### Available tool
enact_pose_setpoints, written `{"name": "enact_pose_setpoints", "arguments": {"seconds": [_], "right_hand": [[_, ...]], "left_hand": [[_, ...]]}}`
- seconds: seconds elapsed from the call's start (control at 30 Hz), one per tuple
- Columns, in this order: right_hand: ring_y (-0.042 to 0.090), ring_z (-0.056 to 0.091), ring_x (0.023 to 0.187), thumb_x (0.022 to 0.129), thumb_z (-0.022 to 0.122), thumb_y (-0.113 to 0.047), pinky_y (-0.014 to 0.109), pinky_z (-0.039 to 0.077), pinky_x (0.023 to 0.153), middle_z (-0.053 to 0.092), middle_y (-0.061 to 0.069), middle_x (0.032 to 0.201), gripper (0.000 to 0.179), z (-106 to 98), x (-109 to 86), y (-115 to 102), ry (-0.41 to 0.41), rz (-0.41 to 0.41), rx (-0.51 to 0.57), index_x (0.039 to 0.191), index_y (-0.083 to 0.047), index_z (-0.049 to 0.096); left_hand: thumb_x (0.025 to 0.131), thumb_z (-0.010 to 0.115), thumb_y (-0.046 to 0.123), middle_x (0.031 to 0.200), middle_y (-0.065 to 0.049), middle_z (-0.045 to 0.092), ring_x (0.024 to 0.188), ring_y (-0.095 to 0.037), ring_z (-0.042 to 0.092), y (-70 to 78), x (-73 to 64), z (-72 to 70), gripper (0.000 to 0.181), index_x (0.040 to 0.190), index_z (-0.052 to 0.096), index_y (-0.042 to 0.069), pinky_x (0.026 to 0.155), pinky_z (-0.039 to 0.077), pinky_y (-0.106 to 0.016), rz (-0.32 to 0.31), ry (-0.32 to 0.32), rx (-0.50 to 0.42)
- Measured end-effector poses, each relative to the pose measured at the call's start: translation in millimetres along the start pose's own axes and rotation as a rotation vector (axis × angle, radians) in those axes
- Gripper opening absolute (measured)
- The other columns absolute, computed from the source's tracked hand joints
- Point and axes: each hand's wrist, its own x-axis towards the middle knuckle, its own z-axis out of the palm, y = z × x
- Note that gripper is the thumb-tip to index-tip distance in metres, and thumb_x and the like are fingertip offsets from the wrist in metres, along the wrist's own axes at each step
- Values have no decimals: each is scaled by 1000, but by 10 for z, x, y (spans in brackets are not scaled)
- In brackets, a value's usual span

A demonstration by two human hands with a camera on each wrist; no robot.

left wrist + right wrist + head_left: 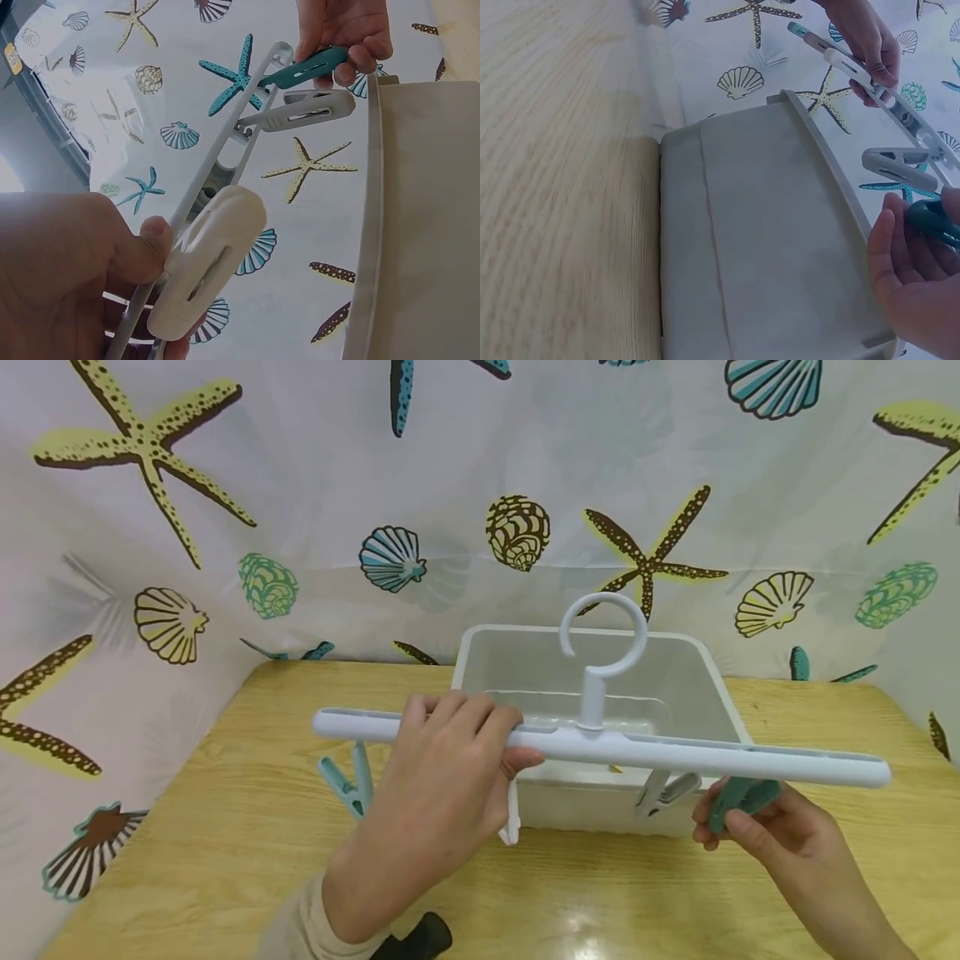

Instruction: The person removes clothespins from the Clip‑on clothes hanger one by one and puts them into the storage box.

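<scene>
A white clip hanger [705, 756] is held up level in front of the bin, its round hook [641, 635] pointing upward. My left hand [442, 777] grips its bar left of the hook. Near the bar's right part, my right hand [787, 835] pinches a dark green clip [738, 802] between thumb and fingers. Beside that clip hangs a grey clip [663, 793]. A white clip [210, 262] hangs right by my left hand, mostly hidden behind it in the head view. Toward the bar's left end is a light teal clip [352, 785].
Behind the hanger a whitish plastic bin [480, 652] stands on the wooden table [225, 827]. A curtain [315, 460] printed with shells and starfish hangs along the back and sides. Below my left sleeve a black rounded object [427, 935] shows at the bottom edge.
</scene>
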Motion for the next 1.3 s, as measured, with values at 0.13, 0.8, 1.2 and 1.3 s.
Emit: {"name": "enact_pose_setpoints", "arguments": {"seconds": [0.13, 0.8, 1.2, 1.3], "right_hand": [[22, 61, 89, 102, 36, 4, 30, 51, 85, 60, 10, 104, 22, 24, -19, -20, 16, 46, -34, 121, 7, 46], [20, 64, 91, 99, 35, 12, 29, 53, 82, 63, 11, 104, 25, 92, -41, 6, 54, -87, 6, 119, 8, 50], [-8, 56, 69, 95, 52, 4, 8, 45, 63, 64, -13, 83, 15, 173, -37, 85, 377, -398, -525, 103, 16, 58], [-15, 59, 79, 95, 61, -12, 6, 47, 68, 66, -17, 91, 26, 165, -11, 123, 488, -502, -735, 95, 14, 63]], "left_hand": [[90, 69, 26, 79, -3, 60, 76, -25, 57, 0, 3, 10, 19, 88, 64, 8, 70, 38, -38, 0, 5, 8], [90, 68, 25, 80, -3, 62, 78, -25, 59, -23, -6, 30, 19, 85, 64, 8, 70, 38, -39, -17, -27, 16], [90, 69, 25, 77, -4, 59, 75, -25, 57, -36, -25, 26, 19, 84, 63, 8, 71, 39, -40, -10, -27, 46], [89, 69, 25, 77, -4, 60, 75, -26, 57, -33, -32, 27, 19, 84, 63, 7, 71, 39, -40, -9, -29, 58]]}}
